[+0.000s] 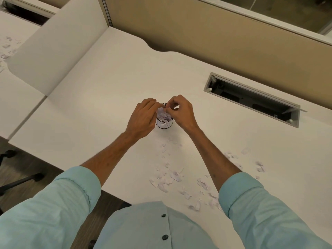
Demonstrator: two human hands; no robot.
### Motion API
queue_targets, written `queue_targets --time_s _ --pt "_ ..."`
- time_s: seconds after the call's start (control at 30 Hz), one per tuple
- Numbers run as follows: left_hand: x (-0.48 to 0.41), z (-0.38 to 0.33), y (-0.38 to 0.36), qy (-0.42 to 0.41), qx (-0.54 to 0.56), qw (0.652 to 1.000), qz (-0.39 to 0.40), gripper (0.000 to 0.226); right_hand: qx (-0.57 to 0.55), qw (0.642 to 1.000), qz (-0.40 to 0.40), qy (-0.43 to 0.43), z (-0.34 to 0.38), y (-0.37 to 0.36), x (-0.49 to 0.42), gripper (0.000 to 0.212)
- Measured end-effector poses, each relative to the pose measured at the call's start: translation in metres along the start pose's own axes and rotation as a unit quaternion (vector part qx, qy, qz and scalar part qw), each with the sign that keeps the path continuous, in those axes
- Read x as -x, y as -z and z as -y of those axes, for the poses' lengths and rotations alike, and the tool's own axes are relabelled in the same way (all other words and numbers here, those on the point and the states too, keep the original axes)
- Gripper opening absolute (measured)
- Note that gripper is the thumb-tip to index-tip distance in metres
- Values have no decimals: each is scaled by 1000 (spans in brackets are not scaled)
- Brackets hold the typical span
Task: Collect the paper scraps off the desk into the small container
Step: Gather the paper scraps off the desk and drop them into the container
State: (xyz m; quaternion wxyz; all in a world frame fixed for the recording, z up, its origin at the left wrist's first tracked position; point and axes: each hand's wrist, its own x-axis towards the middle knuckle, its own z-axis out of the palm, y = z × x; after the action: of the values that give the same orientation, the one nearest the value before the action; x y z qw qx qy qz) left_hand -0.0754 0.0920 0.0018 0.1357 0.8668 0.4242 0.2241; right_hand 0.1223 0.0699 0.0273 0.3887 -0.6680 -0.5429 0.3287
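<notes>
A small white round container [164, 124] stands in the middle of the white desk [100, 97], filled with paper scraps [162, 115]. Both hands meet right over its mouth. My left hand [143, 116] curls around a bunch of white scraps at the container's left rim. My right hand [180, 112] pinches scraps with thumb and forefinger at the right rim. Loose paper scraps [172, 177] lie scattered on the desk nearer to me, between my forearms, and more paper scraps [251, 162] lie to the right.
An open cable tray [251, 99] is set into the desk at the right. A tan partition [215, 38] stands behind the desk, a white divider [53, 45] on the left. More scraps lie on the neighbouring desk [7, 49]. A chair base [18, 180] sits on the floor, lower left.
</notes>
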Motion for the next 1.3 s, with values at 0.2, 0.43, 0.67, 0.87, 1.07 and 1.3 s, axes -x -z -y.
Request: queue_targets --time_s 0.2,0.43,0.67,0.87,1.07,1.3 --pt "-1 2 -2 -33 8 999 1 41 79 996 -15 39 -12 12 9 15" --pt "4 4 -9 -22 1 996 81 31 323 922 40 208 -34 10 50 29" --pt "-5 5 -11 54 30 984 169 44 373 901 40 218 -21 -5 36 19" --pt "-9 9 -4 96 133 978 129 47 375 899 62 217 -14 -7 27 32" --pt "-13 9 3 117 179 972 98 40 418 886 58 192 -10 -23 31 43" --pt "-8 10 5 85 157 984 14 32 413 899 -29 143 -13 -22 27 24"
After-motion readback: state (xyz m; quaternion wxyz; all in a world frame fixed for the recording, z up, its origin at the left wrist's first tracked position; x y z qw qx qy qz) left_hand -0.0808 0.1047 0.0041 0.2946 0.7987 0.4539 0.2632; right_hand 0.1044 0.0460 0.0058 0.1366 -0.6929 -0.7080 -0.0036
